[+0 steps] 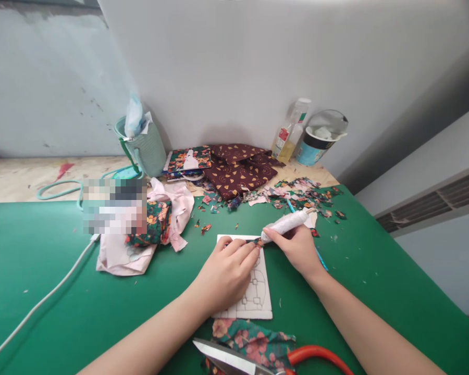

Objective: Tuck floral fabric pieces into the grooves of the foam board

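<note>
**A:** Where do we find the board (258, 298)?

**B:** It lies flat on the green mat (42, 250), near the front edge, with drawn lines on its white face. The left hand (229, 271) rests on it and covers much of it.

**A:** How does that hand sit?

**B:** Palm down and fingers bent, with the tips pressed near the board's far edge. We cannot tell whether they pinch anything.

**A:** And the right hand (297, 250)?

**B:** It is closed around a tool (285, 224) wrapped in white. The tool is held like a pen, and its tip meets the board's far edge just beside the left fingertips.

**A:** What do we see around them?

**B:** Scissors (234, 359) with orange handles lie at the near edge, on a floral cloth (254, 338) that touches the board. Beyond the hands we see a heap of scraps (305, 195). A bottle (291, 130) and a cup (320, 138) stand against the wall. A white cable (42, 297) runs across the mat on the left, well apart from the hands.
</note>
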A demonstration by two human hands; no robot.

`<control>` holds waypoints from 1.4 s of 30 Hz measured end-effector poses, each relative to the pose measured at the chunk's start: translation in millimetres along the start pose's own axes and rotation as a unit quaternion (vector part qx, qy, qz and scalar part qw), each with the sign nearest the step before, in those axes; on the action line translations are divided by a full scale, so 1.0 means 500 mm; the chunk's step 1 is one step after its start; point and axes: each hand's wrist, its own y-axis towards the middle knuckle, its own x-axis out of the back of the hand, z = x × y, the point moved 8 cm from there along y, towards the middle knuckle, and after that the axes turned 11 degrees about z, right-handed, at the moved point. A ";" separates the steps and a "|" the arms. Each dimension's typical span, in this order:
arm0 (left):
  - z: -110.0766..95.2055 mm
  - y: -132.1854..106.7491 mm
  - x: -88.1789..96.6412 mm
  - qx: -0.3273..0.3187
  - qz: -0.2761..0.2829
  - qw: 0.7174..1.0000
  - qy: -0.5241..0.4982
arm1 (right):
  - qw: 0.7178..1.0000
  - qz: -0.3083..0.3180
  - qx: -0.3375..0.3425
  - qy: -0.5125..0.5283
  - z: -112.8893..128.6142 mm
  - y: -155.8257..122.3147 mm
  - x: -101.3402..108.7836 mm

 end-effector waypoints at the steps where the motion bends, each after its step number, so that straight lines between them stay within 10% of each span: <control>1: 0.000 0.000 0.000 0.000 0.000 1.000 0.000 | 1.000 -0.002 0.002 -0.002 0.001 0.000 0.001; 42: 0.003 0.001 -0.004 0.001 0.003 1.000 -0.015 | 0.999 -0.017 -0.028 -0.010 -0.008 -0.003 0.005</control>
